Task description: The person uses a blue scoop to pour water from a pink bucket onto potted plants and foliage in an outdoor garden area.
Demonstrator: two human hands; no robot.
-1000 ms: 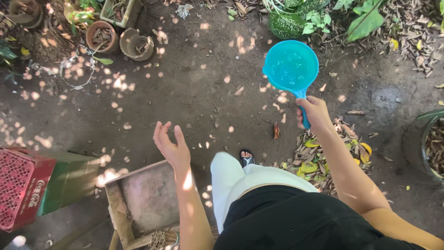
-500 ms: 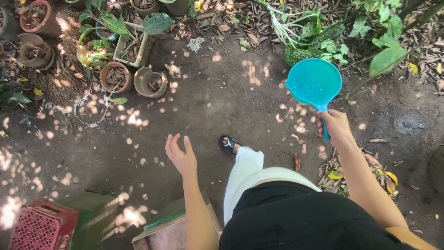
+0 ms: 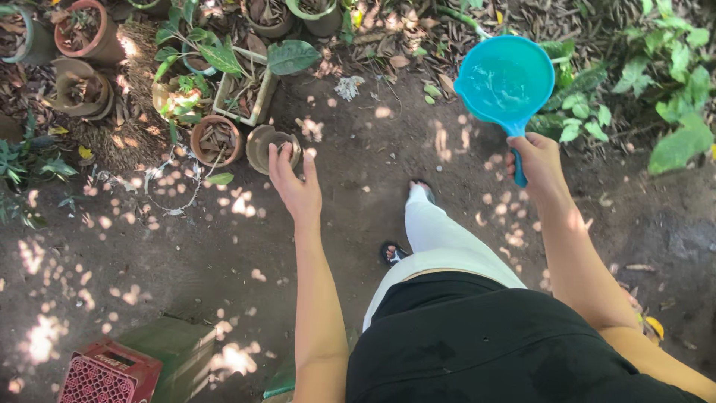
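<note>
I look straight down at my own body as I stand on bare, dark soil [image 3: 358, 194] dappled with spots of sunlight. My right hand [image 3: 538, 158] is closed around the handle of a turquoise plastic dipper [image 3: 506, 82], a round scoop with a short straight handle; its bowl sits at the far right of the scene, held level above the ground with water shimmering inside, just in front of some green leafy plants [image 3: 671, 82]. My left hand [image 3: 295, 186] holds nothing: it hangs open in the air with the fingers loosely spread and slightly curled, seen over the soil at the middle left. Just beyond its fingertips in the view lies a small clay pot tipped on its side [image 3: 270, 145], and beside that another round clay pot [image 3: 217, 139] filled with dry husks. Farther left and farther away are more pots [image 3: 82, 30] and broad green leaves [image 3: 291, 56]. Below my arms I see my black top [image 3: 477, 343], a white trouser leg [image 3: 440, 231] stepping forward, and a dark sandal [image 3: 394, 252]. At the near left corner sit a red plastic crate [image 3: 104, 373] and a green box [image 3: 175, 351].
</note>
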